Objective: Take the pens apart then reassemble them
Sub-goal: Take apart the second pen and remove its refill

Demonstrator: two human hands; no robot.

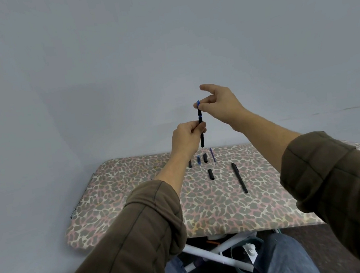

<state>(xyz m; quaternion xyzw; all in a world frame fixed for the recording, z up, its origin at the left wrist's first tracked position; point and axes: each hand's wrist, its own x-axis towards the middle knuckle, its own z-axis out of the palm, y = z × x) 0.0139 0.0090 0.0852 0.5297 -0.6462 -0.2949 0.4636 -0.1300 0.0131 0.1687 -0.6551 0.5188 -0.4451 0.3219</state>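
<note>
My left hand (187, 136) grips a black pen barrel (202, 137) upright, raised above the table. My right hand (218, 102) pinches the blue tip piece (198, 104) at the barrel's top, index finger stretched out. On the leopard-print table (138, 206) lie loose parts: a short black piece (190, 163), a small blue piece (198, 159), a black piece (205, 158), a thin blue refill (212, 154), a black cap (210, 174) and a whole black pen (239, 177).
The table stands against a plain grey wall. Its front edge is near my knees, with white folding legs (215, 255) showing below. My brown sleeves cross the left and right sides of the tabletop.
</note>
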